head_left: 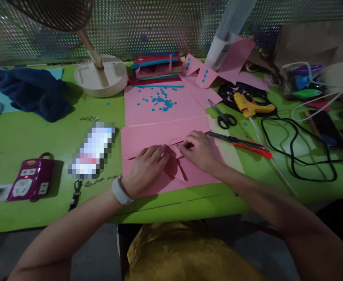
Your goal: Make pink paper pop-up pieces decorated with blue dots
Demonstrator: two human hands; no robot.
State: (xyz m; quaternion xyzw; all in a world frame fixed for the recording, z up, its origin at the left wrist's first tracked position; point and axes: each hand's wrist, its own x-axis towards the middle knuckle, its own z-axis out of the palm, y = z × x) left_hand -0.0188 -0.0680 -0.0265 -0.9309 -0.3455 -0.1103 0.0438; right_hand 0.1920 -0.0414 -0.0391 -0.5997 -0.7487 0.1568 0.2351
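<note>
Between my two hands is a small folded piece of pink paper (172,167), over a larger pink sheet (148,134). My left hand (146,168), with a pale band at the wrist, has its thumb and fingers closed on the left side of the small piece. From the right, my right hand (199,150) pinches the piece's upper edge with bent fingers. The fingers hide part of the fold. Just beyond my right hand lies an orange utility knife (247,146), its dark end near my knuckles.
Black scissors (226,119) and a yellow glue gun (251,105) lie to the right, near a looped black cable (294,156). Tiny blue paper squares (164,103) are scattered behind. A lit phone (94,150), purple power socket (32,177) and fan base (101,78) stand left.
</note>
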